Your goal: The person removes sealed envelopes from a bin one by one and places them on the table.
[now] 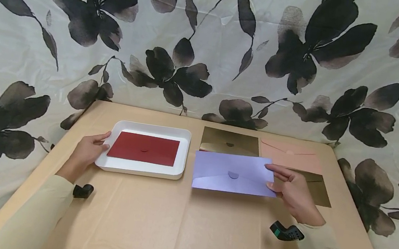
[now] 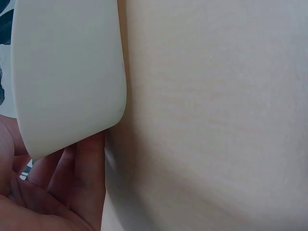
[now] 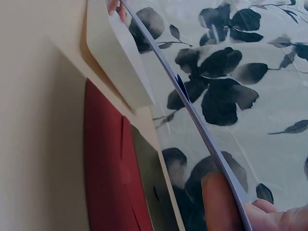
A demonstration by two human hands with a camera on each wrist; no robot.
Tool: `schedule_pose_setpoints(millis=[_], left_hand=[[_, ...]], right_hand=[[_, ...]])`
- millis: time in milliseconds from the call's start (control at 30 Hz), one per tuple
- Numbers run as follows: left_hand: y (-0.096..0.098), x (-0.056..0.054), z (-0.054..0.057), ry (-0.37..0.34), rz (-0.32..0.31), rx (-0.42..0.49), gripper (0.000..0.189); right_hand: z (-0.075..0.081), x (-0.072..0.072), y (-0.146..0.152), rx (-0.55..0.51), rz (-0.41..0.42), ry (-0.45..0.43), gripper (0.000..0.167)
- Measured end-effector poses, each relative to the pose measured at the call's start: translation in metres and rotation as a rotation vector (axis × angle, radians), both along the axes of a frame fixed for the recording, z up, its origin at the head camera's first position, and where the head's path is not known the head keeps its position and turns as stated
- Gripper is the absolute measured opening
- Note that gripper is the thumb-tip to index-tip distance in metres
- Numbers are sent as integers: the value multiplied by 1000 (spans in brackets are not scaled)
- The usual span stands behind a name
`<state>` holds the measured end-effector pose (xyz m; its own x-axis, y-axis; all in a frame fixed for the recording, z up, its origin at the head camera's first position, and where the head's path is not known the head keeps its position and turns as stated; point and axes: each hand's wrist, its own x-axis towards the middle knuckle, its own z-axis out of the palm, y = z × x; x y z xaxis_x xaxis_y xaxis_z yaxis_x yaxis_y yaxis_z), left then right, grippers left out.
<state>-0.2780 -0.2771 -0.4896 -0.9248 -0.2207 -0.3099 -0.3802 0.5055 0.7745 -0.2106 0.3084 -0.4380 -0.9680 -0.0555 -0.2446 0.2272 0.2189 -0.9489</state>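
My right hand pinches a lavender envelope by its right edge. The envelope is raised above the table, its flap side showing. In the right wrist view it appears edge-on, with a red envelope lying below. At the left, my left hand holds the left edge of a white tray; the left wrist view has its fingers against the wall of the tray near a corner. Another red envelope lies flat inside the tray.
Behind the lavender envelope lie a gold envelope and a pink envelope. A further gold envelope is partly covered by my right hand. They rest on a light wood-coloured table, with a floral cloth behind.
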Motion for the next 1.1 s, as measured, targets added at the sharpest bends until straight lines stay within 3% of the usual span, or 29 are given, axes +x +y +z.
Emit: schedule_pose_setpoints(millis=[267, 633, 833, 1100], left_hand=[[0, 1, -1, 15, -15, -4, 60], [-2, 1, -3, 10, -24, -11, 60], [-3, 3, -4, 36, -47, -32, 59], [-1, 2, -2, 12, -21, -8, 59]], right_hand=[[0, 4, 17, -26, -1, -4, 60], [-4, 9, 43, 25, 6, -19, 59], [-10, 12, 60, 15, 3, -27, 60], [-21, 16, 81, 58, -4, -6, 62]])
